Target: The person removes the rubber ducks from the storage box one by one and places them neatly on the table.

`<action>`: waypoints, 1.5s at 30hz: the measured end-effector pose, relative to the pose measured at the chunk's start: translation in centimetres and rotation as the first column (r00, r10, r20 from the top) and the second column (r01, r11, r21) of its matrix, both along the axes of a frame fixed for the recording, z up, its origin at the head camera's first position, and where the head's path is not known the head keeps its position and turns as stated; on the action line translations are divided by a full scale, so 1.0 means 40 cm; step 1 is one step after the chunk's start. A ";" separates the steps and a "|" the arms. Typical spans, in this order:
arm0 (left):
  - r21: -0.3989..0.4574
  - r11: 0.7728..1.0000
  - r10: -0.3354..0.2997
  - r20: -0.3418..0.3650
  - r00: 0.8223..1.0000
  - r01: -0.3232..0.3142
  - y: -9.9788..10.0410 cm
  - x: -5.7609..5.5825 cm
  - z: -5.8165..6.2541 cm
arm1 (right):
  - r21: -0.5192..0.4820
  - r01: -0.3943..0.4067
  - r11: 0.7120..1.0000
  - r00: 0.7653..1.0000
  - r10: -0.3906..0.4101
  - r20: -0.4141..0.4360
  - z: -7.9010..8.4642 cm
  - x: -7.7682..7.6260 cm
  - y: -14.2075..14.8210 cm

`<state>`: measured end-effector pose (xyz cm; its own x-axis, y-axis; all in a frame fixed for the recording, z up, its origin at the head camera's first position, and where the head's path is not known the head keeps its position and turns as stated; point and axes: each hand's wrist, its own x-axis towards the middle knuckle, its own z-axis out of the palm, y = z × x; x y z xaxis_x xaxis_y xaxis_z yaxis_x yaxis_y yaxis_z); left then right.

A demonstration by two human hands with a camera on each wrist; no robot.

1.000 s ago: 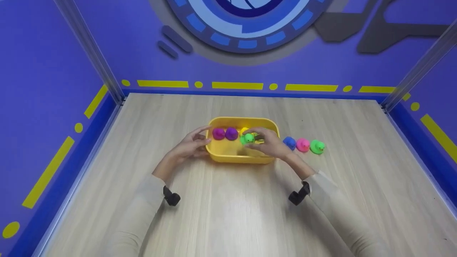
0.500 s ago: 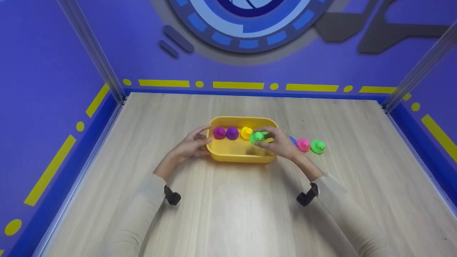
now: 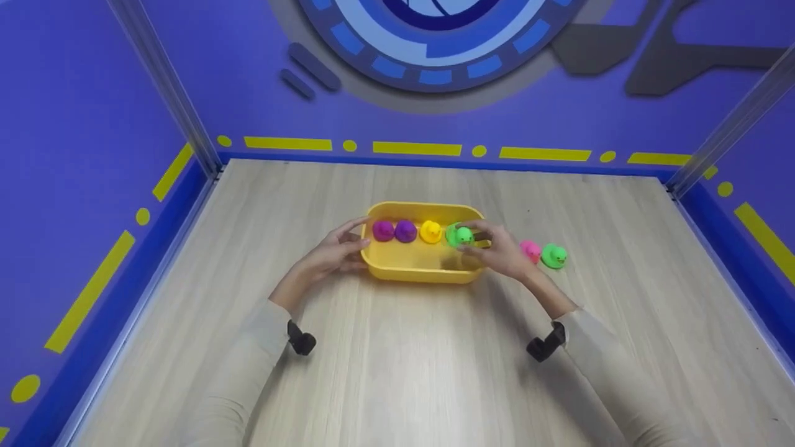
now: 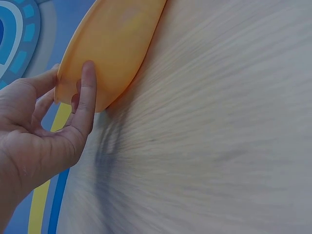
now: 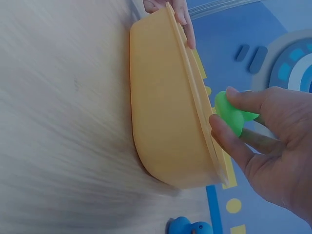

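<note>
A yellow plastic tub (image 3: 422, 275) stands mid-table, with my left hand (image 3: 332, 251) holding its left end. In the left wrist view one finger lies on the tub's outer wall (image 4: 114, 48) and others reach the rim. My right hand (image 3: 502, 249) pinches a green toy duck (image 3: 461, 236) between thumb and fingers, over the tub's right end. The right wrist view shows this duck (image 5: 229, 113) just above rim level. Inside the tub, a magenta duck (image 3: 384, 231), a purple duck (image 3: 405, 231) and a yellow duck (image 3: 431, 232) form a row.
Right of the tub a pink duck (image 3: 530, 251) and another green duck (image 3: 554, 256) sit on the wooden table (image 3: 397, 347). A blue duck (image 5: 187, 226) shows in the right wrist view; my right hand hides it in the head view. Blue panels (image 3: 422, 118) enclose the table.
My right hand has moved rightward with the green duck, uncovering the yellow duck in the tub and covering the blue one outside. My left hand stays at the tub's end.
</note>
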<state>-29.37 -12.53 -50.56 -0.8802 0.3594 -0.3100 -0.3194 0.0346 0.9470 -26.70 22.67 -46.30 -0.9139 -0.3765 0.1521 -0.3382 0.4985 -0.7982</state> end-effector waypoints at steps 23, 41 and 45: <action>-0.028 1.000 0.008 -0.013 1.000 -0.008 -0.014 -0.004 0.001 | -0.117 0.134 0.984 0.991 -0.133 0.018 0.002 0.015 0.074; -0.010 1.000 -0.011 -0.013 1.000 0.011 -0.007 -0.006 -0.007 | -0.042 0.261 0.965 0.965 -0.261 -0.014 -0.008 0.025 0.159; -0.014 1.000 -0.008 -0.002 1.000 0.008 -0.005 -0.006 -0.006 | -0.080 0.279 0.957 0.960 -0.281 -0.014 -0.011 0.023 0.176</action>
